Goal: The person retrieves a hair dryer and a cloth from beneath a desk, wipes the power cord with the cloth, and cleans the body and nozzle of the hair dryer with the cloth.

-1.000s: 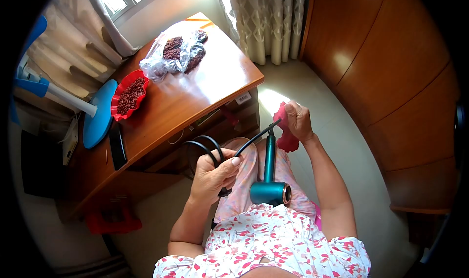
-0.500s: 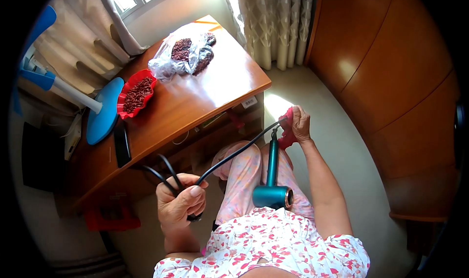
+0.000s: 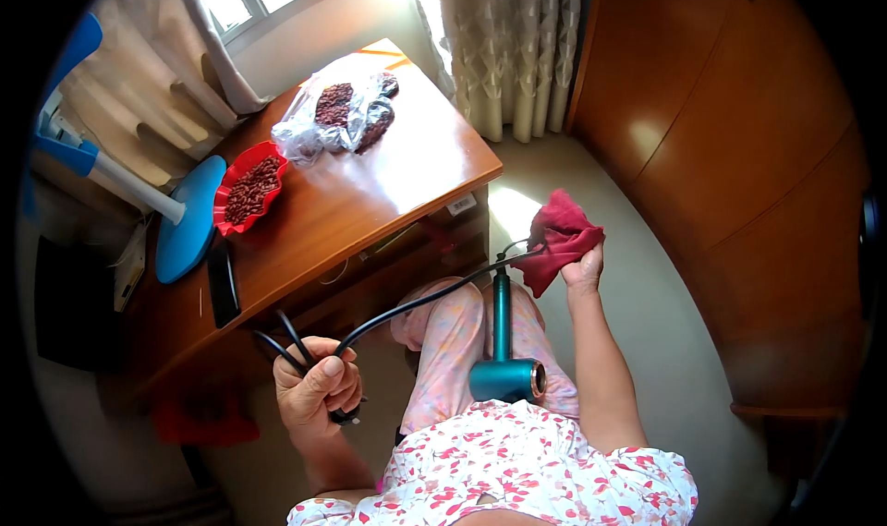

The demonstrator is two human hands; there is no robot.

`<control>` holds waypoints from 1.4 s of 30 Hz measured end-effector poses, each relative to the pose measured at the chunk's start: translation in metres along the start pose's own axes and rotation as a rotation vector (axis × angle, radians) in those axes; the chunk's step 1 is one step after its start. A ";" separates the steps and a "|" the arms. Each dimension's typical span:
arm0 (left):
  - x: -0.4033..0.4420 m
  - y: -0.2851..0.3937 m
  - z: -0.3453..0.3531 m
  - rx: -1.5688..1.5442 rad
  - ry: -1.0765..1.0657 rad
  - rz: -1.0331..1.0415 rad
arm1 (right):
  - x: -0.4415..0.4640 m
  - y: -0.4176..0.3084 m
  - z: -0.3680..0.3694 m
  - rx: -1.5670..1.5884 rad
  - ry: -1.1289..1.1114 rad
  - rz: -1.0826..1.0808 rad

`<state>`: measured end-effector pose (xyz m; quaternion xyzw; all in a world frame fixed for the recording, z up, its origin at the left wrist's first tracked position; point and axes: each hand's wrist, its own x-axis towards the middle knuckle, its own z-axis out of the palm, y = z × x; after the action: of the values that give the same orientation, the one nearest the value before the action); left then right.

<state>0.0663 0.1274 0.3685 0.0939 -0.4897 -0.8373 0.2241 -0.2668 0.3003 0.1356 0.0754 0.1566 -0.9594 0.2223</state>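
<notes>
A teal hair dryer (image 3: 504, 378) lies on my lap, its handle pointing away from me between my knees. Its black power cord (image 3: 407, 302) runs from the handle's end past a red cloth (image 3: 561, 240) and over to my left hand (image 3: 319, 387). Several loops of cord are gripped in that hand, with the plug end hanging below the fingers. My right hand (image 3: 584, 269) is closed on the cloth, which is bunched and draped over the fingers. Part of the cord goes behind or into the cloth's folds; the exact contact is hidden.
On the wooden desk (image 3: 370, 203) are a red bowl of beans (image 3: 249, 189), plastic bags of beans (image 3: 337, 115), a dark flat object (image 3: 223, 281) and a blue fan base (image 3: 189, 217). A wooden wardrobe (image 3: 684, 138) stands at the right, a red stool-like object (image 3: 205, 420) below the desk.
My right hand has turned palm up and the red cloth has opened out over it. My left hand still holds the looped cord, which now sags more. The view has shifted slightly.
</notes>
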 end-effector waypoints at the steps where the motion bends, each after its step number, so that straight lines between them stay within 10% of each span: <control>1: 0.001 -0.001 -0.002 0.018 0.013 0.009 | -0.007 -0.009 0.003 -0.005 0.004 -0.012; 16: 0.019 -0.018 0.004 0.012 0.052 -0.026 | -0.057 -0.066 0.022 0.643 -0.447 0.261; 37: 0.026 -0.035 0.004 0.017 0.129 -0.118 | -0.069 -0.113 0.037 0.622 0.093 -0.047; 42: 0.030 -0.036 0.005 0.010 0.135 -0.136 | -0.090 -0.141 0.055 0.691 -0.325 0.105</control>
<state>0.0283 0.1326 0.3421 0.1844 -0.4703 -0.8399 0.1987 -0.2539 0.4384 0.2445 0.0009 -0.2171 -0.9424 0.2544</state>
